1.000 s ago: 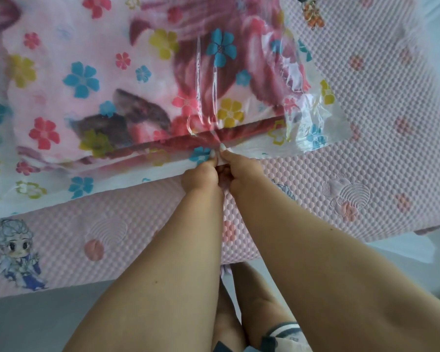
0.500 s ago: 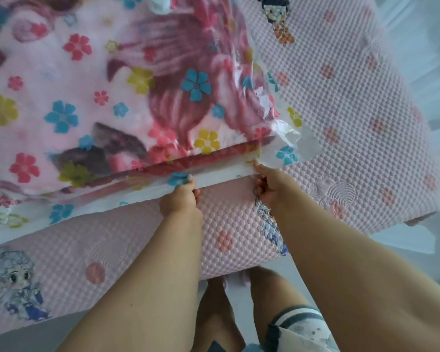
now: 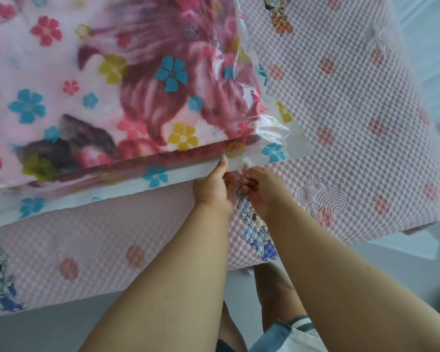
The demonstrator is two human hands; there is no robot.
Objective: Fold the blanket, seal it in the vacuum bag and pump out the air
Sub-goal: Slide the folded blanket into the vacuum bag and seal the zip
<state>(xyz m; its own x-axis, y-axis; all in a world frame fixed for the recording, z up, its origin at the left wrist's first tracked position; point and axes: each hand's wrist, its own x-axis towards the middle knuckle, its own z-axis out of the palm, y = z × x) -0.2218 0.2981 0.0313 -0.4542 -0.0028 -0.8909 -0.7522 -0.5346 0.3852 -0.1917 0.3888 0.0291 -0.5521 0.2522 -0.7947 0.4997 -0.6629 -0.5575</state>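
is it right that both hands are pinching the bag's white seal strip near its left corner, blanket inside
Not quite. The head view shows the left hand and right hand pinching the white seal strip near the vacuum bag's right corner; the blanket is inside.

Left of the hands: the vacuum bag [image 3: 92, 196] covers the pink mattress pad [image 3: 353, 102] out to the picture's left border.
Right of the hands: bare pad, open to its edge.
Near side: both forearms crowd the middle; bare pad strip lies left.
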